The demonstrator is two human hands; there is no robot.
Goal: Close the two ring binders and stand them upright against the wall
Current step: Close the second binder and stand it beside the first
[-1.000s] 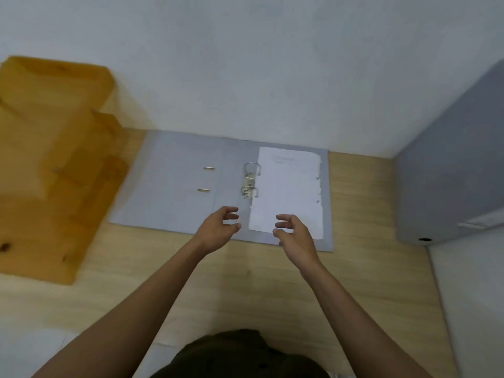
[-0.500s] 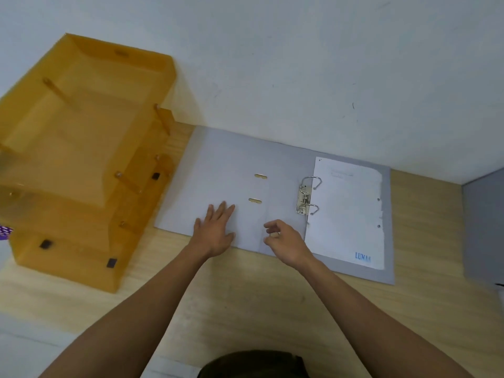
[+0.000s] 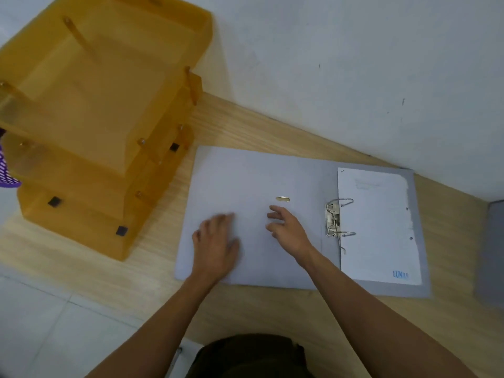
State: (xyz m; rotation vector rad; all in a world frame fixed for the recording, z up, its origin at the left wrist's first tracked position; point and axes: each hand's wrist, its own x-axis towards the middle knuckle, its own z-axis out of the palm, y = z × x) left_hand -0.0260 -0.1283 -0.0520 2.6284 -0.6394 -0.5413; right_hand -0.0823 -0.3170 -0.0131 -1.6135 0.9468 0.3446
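Note:
A grey ring binder (image 3: 245, 175) lies open and flat on the wooden desk, near the white wall (image 3: 354, 64). Its metal ring mechanism (image 3: 334, 222) sits right of centre, with a white sheet (image 3: 376, 225) on the right half. My left hand (image 3: 215, 244) rests flat on the binder's left cover, fingers spread. Over the same cover, just left of the spine, my right hand (image 3: 286, 230) hovers or touches with fingers apart. A second grey binder (image 3: 491, 252) shows only as a strip at the right edge.
An amber see-through stack of letter trays (image 3: 103, 118) stands at the left, close to the binder's left edge. A purple patterned thing (image 3: 6, 170) pokes in at the far left. The wooden desk (image 3: 245, 309) ends at a white surface (image 3: 54, 323) in front.
Both hands have moved left from the ring area onto the binder's left cover. The view has swung left, so the second binder has slid almost out of frame.

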